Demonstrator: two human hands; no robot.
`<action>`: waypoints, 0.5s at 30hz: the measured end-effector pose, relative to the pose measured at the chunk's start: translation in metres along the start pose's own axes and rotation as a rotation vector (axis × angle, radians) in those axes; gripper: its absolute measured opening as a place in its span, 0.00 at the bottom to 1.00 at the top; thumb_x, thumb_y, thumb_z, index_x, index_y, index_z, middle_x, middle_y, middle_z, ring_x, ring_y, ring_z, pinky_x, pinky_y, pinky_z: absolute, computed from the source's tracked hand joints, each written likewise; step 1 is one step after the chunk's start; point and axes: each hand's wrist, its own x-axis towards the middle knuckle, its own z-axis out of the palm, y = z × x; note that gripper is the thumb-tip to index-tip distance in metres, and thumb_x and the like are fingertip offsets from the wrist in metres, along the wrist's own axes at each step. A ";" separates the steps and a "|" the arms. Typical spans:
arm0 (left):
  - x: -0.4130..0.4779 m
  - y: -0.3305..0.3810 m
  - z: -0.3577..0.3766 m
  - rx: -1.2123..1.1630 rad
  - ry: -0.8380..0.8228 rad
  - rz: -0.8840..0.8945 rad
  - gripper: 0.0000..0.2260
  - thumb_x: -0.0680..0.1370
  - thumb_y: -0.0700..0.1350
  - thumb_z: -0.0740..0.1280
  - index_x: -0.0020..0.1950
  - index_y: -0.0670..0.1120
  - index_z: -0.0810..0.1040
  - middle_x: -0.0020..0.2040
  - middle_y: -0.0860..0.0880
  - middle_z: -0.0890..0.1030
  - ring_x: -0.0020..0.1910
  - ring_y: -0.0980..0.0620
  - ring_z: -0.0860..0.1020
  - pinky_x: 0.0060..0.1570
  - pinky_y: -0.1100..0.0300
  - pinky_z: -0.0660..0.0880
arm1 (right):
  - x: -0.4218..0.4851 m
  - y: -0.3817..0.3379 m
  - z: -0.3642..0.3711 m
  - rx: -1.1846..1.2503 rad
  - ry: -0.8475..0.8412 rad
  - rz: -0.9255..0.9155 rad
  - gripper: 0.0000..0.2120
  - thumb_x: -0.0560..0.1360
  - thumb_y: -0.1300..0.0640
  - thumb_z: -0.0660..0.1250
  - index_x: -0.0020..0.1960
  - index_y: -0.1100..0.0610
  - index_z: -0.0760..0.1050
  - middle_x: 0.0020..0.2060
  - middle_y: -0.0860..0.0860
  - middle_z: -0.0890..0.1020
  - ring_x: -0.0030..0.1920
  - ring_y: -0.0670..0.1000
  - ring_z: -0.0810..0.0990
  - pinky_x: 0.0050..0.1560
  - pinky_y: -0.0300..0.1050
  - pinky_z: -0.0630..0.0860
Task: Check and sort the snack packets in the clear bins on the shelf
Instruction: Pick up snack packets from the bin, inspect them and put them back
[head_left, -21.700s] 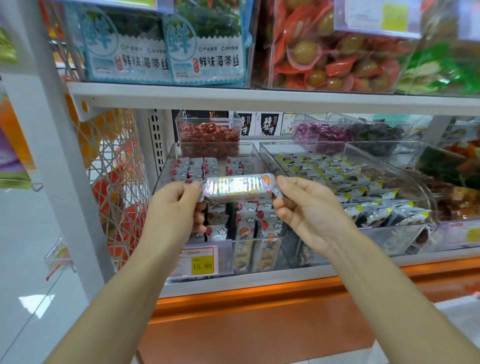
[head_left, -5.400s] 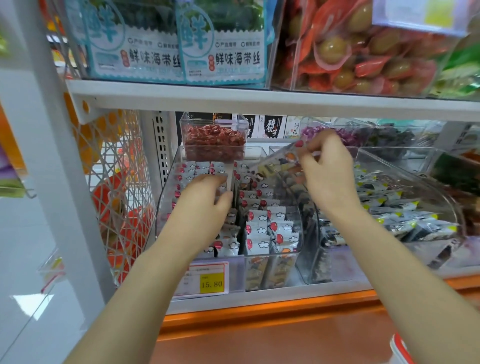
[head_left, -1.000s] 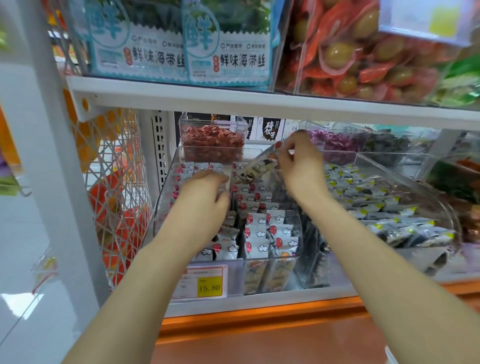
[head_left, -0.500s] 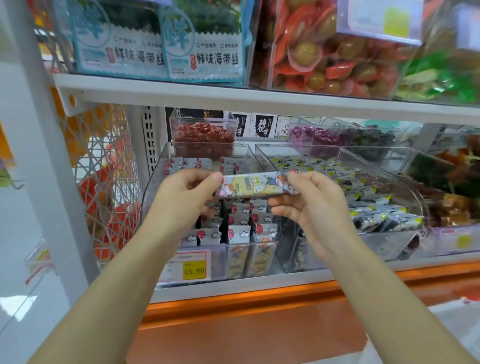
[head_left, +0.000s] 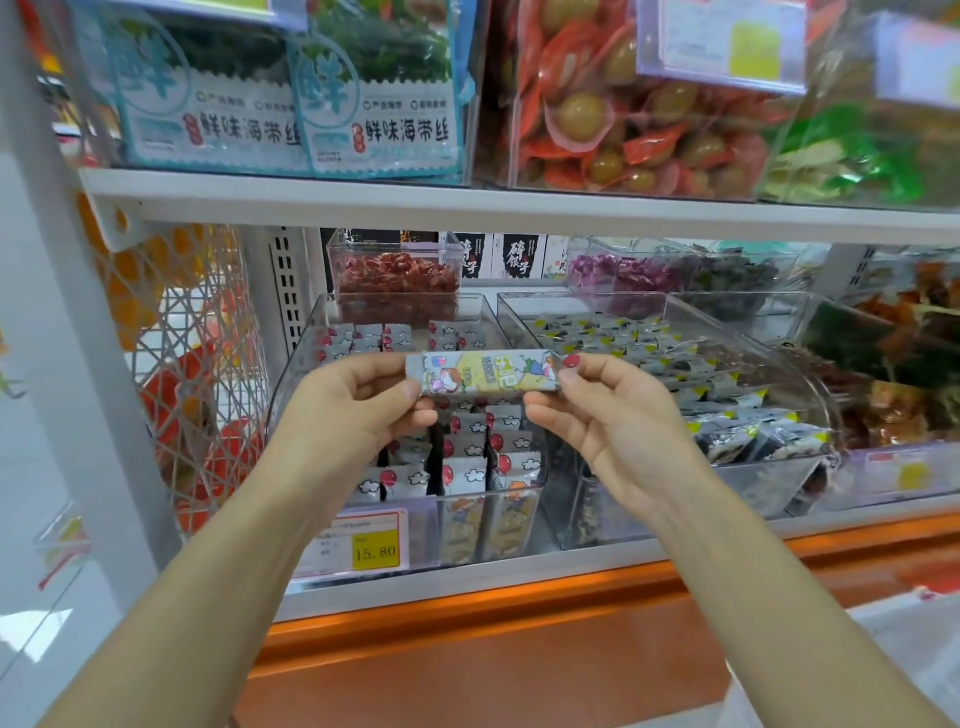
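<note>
The person holds one long snack packet (head_left: 483, 373) level between both hands, in the air above the left clear bin (head_left: 306, 353) on the lower shelf (head_left: 519, 574). The left hand (head_left: 358, 410) pinches the packet's left end between thumb and curled fingers. The right hand (head_left: 613, 421) pinches the right end the same way, with its lower fingers loosely curled beneath. The packet's printed face, yellow with a cartoon figure, is turned toward the camera.

Below the packet, the left bin holds upright rows of silver packets (head_left: 467, 473) printed with red balloons and white clouds. A price label (head_left: 363, 545) reading 15.80 sits on the bin's front wall. Just beside it to the right stands a wider clear bin (head_left: 769, 493) filled with loose dark packets (head_left: 727, 431) that have yellow corners. Behind the left bin, a small clear tub (head_left: 397, 275) holds red wrapped sweets.

On the upper shelf (head_left: 519, 208) stand blue-and-white seaweed packs (head_left: 374, 104) and, to their right, a clear box of orange-wrapped round snacks (head_left: 623, 119). A white wire basket (head_left: 182, 364) hangs at the left of the shelving.
</note>
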 end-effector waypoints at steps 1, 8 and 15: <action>0.000 0.000 0.000 -0.008 0.010 -0.003 0.09 0.77 0.32 0.62 0.48 0.43 0.79 0.43 0.46 0.83 0.35 0.55 0.82 0.38 0.68 0.78 | 0.000 0.000 0.000 -0.011 -0.013 -0.007 0.02 0.76 0.70 0.61 0.46 0.65 0.72 0.33 0.55 0.84 0.36 0.52 0.84 0.35 0.38 0.80; 0.002 0.005 0.001 -0.136 0.025 -0.106 0.06 0.78 0.32 0.61 0.53 0.38 0.73 0.41 0.41 0.77 0.34 0.51 0.82 0.34 0.63 0.79 | 0.000 0.004 -0.001 -0.272 -0.002 -0.122 0.09 0.76 0.72 0.60 0.44 0.59 0.72 0.40 0.54 0.80 0.37 0.57 0.85 0.38 0.44 0.82; -0.002 0.002 0.001 -0.041 -0.038 -0.043 0.06 0.76 0.41 0.66 0.52 0.46 0.76 0.41 0.47 0.84 0.41 0.51 0.83 0.41 0.62 0.80 | -0.001 0.005 0.000 -0.390 -0.046 -0.180 0.12 0.74 0.74 0.55 0.42 0.60 0.70 0.45 0.57 0.81 0.42 0.52 0.85 0.42 0.49 0.82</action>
